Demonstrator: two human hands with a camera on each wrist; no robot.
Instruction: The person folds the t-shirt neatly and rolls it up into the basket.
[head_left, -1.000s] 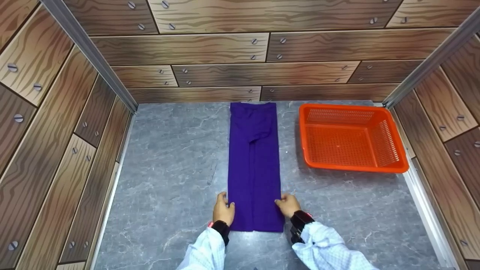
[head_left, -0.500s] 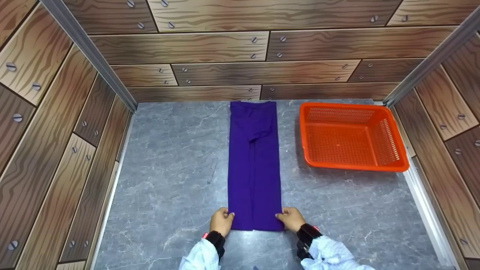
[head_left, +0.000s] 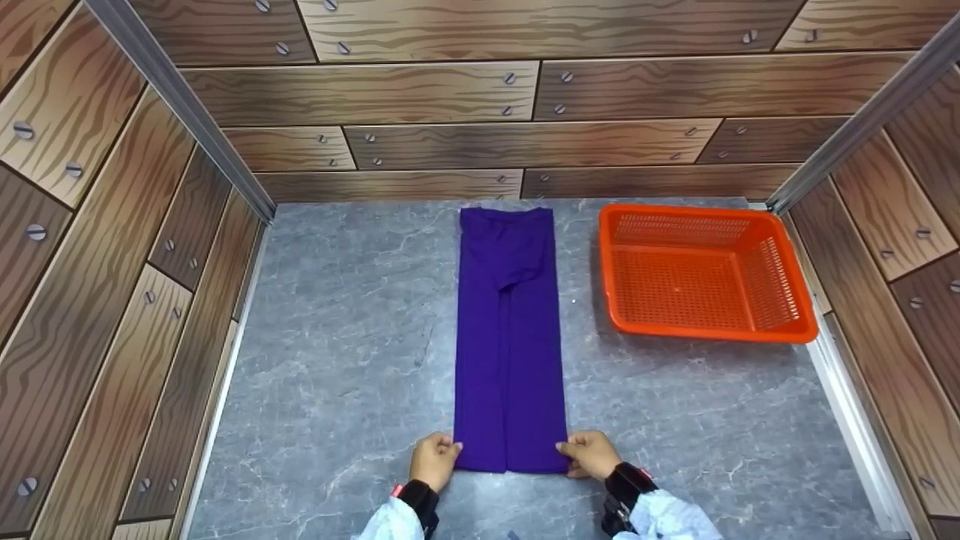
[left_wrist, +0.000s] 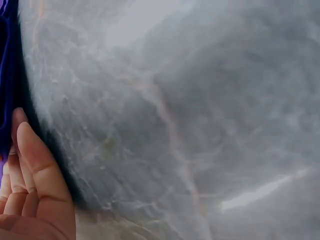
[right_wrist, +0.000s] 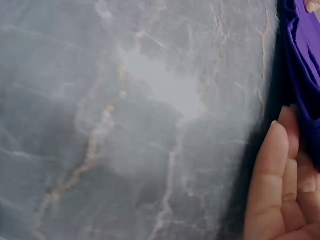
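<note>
A pair of purple trousers (head_left: pixel 480 360) lies lengthwise on the grey marbled surface, waistband at the far end and leg hems toward me. My left hand (head_left: pixel 435 459) pinches the left edge close to the hem, thumb on top. Opposite it, my right hand (head_left: pixel 592 454) pinches the right edge by the other hem corner, its thumb also over the cloth. In the left wrist view, the purple cloth (left_wrist: pixel 6 75) shows only as a strip beside the fingers. Folded layers of the cloth (right_wrist: pixel 302 65) appear by the fingertips in the right wrist view.
An orange perforated plastic basket (head_left: pixel 709 334) stands at the back right with nothing in it. Wood-patterned walls (head_left: pixel 420 146) enclose the back and both sides, with metal strips at the corners. The grey marbled surface (head_left: pixel 337 322) extends around the trousers.
Both hands have slid toward me along the trouser edges, from above the hem down to its corners. The trousers have shifted slightly toward me. The basket stays put.
</note>
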